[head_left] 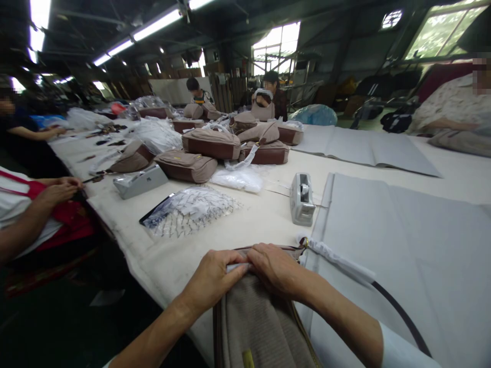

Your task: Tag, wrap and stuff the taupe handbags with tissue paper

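Note:
A taupe fabric handbag [261,327] with brown trim lies at the table's near edge, directly before me. My left hand [213,278] pinches its far end between thumb and fingers, with a bit of white material showing under the thumb. Beside it, my right hand [274,268] curls its fingers over the same end; its fingertips are partly hidden. Both hands almost touch. From the bag's far right corner, past a gold ring, runs a strap [397,301], partly wrapped in white [341,260]. Beyond the hands stands a grey tape dispenser [303,199].
Large grey sheets [402,255] cover the table's right side. A plastic bag of small tagged pieces [195,207] lies ahead left, near another grey dispenser [141,181]. Similar handbags [210,143] are piled farther back. A person in a red apron [72,220] sits left; other people work around the table.

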The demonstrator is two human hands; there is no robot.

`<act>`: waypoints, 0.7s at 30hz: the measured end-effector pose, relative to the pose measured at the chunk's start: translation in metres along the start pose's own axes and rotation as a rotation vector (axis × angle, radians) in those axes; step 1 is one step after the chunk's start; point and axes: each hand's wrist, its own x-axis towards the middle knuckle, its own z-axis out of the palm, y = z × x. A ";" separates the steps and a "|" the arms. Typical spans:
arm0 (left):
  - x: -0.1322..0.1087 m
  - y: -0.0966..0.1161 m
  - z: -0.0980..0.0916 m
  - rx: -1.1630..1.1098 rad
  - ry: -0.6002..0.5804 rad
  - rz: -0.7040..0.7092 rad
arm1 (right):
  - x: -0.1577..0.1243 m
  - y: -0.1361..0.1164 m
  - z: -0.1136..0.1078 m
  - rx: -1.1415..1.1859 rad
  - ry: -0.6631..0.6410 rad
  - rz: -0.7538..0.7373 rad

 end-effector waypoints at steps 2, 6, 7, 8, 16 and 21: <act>-0.002 0.000 0.002 0.050 0.012 0.030 | 0.001 -0.002 -0.002 -0.012 -0.002 0.004; -0.007 -0.006 0.016 0.121 0.147 0.029 | 0.002 -0.008 -0.006 0.044 -0.004 0.010; -0.009 -0.008 0.020 0.128 0.179 0.029 | 0.001 -0.006 -0.007 0.102 0.004 0.000; -0.010 -0.011 0.024 0.133 0.213 0.032 | -0.001 -0.001 -0.008 0.193 0.029 -0.003; -0.014 -0.032 0.038 0.135 0.369 0.116 | -0.043 0.132 -0.027 0.788 0.828 0.903; -0.011 -0.039 0.045 0.093 0.473 0.119 | -0.029 0.193 -0.035 0.987 0.702 1.269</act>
